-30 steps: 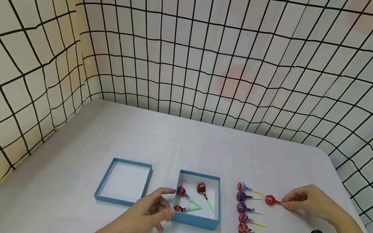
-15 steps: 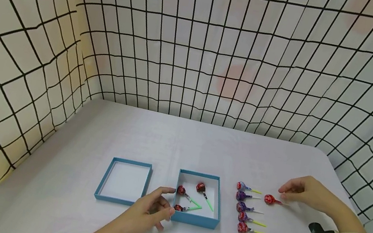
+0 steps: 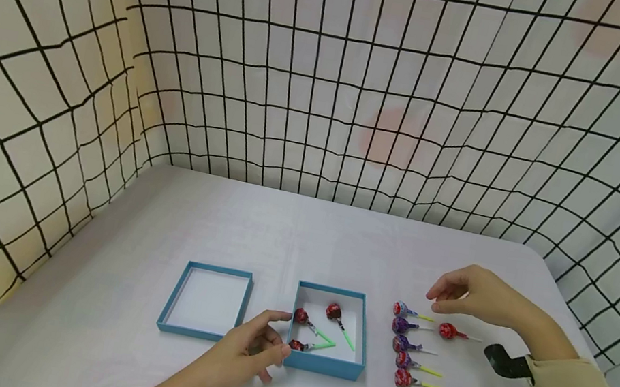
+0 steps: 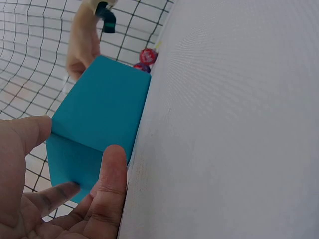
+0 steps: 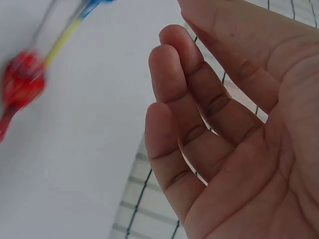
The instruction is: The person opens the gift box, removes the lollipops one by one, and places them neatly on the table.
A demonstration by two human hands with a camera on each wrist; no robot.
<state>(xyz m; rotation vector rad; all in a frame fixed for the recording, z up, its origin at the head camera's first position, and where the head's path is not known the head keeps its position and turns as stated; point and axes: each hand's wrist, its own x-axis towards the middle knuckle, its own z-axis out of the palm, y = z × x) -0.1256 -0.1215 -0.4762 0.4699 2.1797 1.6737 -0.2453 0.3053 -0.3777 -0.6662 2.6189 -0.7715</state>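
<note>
My left hand (image 3: 247, 355) rests its fingertips against the near left corner of a blue box (image 3: 324, 366); the left wrist view shows the fingers lightly bent at the blue walls (image 4: 102, 107). Inside lie three lollipops with dark red wrappers and green sticks, one of them the lollipop (image 3: 334, 311) at the back. My right hand (image 3: 479, 296) hovers with nothing in it, fingers loosely bent, just above and right of a blue-and-red lollipop (image 3: 402, 309). A red lollipop (image 3: 448, 331) with a pale stick lies on the table below that hand.
Several lollipops lie in a column right of the box, including a purple lollipop (image 3: 401, 343) and a red lollipop (image 3: 404, 378) at the near end. The blue-rimmed lid (image 3: 170, 297) lies left of the box. A black grid net (image 3: 339, 81) surrounds the white table (image 3: 279, 229).
My right hand has let go of the red lollipop's stick, risen and moved left toward the top of the column. The red lollipop stays on the table. My left hand has not moved.
</note>
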